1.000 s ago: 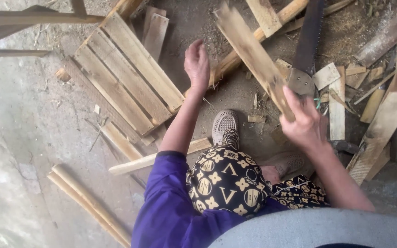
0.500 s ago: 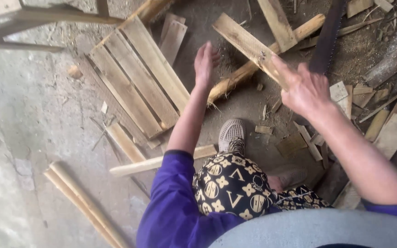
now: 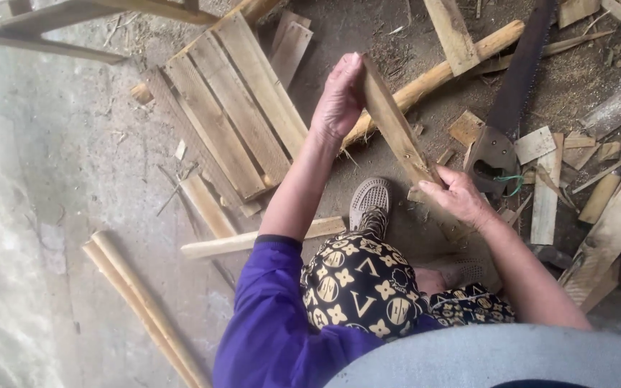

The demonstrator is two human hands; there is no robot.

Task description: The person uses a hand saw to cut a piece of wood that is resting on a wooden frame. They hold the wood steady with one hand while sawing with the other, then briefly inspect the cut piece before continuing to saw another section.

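Left hand (image 3: 338, 97): closed on the upper end of one wooden slat (image 3: 393, 129).
Right hand (image 3: 461, 195): gripped around the slat's lower end.
Handsaw (image 3: 508, 108): one, laid just beyond the right hand.
Slatted panel (image 3: 231, 108): one, left of the left hand.

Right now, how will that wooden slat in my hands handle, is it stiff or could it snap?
The wooden slat looks thin, flat and straight between the left hand and right hand, so probably stiff and light. Its rough surface likely grips well, though it might splinter.
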